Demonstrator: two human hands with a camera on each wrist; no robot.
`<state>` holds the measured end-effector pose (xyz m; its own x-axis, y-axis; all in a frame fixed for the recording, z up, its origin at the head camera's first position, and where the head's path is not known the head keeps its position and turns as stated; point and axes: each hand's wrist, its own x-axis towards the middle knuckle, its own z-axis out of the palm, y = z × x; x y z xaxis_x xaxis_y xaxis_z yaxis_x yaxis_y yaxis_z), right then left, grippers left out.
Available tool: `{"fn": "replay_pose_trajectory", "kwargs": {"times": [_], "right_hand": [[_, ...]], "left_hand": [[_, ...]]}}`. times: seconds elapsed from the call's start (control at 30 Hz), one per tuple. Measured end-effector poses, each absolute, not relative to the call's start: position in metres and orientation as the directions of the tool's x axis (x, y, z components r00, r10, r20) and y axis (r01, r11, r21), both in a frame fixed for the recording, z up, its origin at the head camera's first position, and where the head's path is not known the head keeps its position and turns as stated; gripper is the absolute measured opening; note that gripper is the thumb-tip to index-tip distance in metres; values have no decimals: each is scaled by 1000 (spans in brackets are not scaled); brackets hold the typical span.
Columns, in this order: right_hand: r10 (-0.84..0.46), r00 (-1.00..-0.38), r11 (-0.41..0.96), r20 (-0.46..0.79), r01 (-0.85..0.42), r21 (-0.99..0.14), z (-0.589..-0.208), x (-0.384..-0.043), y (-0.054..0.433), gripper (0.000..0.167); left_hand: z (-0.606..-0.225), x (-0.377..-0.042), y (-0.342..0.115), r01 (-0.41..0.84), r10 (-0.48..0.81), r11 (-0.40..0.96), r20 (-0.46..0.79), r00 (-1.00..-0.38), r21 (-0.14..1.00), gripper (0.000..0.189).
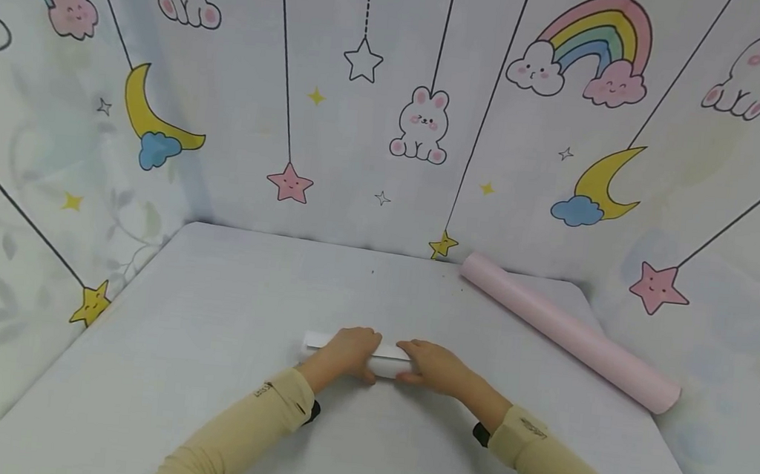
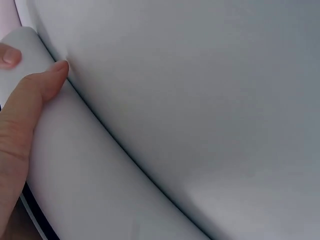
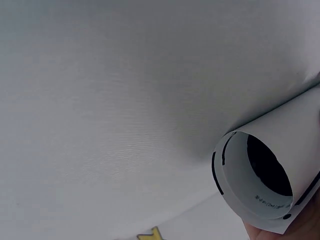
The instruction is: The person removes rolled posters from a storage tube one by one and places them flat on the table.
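Note:
A rolled-up white paper sheet lies crosswise on the white table, in the middle of the head view. My left hand grips it left of its middle, and the roll's left end sticks out past that hand. My right hand holds the right end, fingers over the top and thumb at the near side. In the left wrist view the thumb presses along the roll. The right wrist view shows the open end of the paper roll, with dark lines and small print inside; fingers support it from the lower right.
A long pink roll lies diagonally along the right side of the white tabletop. Behind and beside the table hangs a pale cloth printed with rabbits, stars, moons and rainbows. A few dark specks dot the table's far part.

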<state>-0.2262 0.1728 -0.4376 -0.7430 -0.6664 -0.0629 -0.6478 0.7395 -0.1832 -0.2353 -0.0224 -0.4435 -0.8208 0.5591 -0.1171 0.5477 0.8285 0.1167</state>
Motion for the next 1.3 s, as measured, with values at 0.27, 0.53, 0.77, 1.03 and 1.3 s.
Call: {"fn": "replay_pose_trajectory", "kwargs": {"times": [0.27,0.53,0.77,1.03,1.3], "right_hand": [[-603,-791,789,-99,-574,-218,-443,-224,190,58],[-604,-792,787,-93,-573,-229,-446,-221,195,61],[-592,-800,796,-101,-559,-233,-444,-223,196,64],[-637,-770,764,-33,-625,-164,-440,-227,200,61],[-686,-725,709,60,-685,-168,-438,-236,203,58]], "left_hand": [[-447,-236,-48,519,529,848,-100,-843,108,56],[-450,-234,-54,541,550,833,-77,-831,112,66],[-451,-229,-55,554,563,820,-28,-826,144,69],[-448,-215,-51,515,534,839,-86,-841,176,54],[-432,-191,-43,478,514,856,-221,-829,199,46]]}}
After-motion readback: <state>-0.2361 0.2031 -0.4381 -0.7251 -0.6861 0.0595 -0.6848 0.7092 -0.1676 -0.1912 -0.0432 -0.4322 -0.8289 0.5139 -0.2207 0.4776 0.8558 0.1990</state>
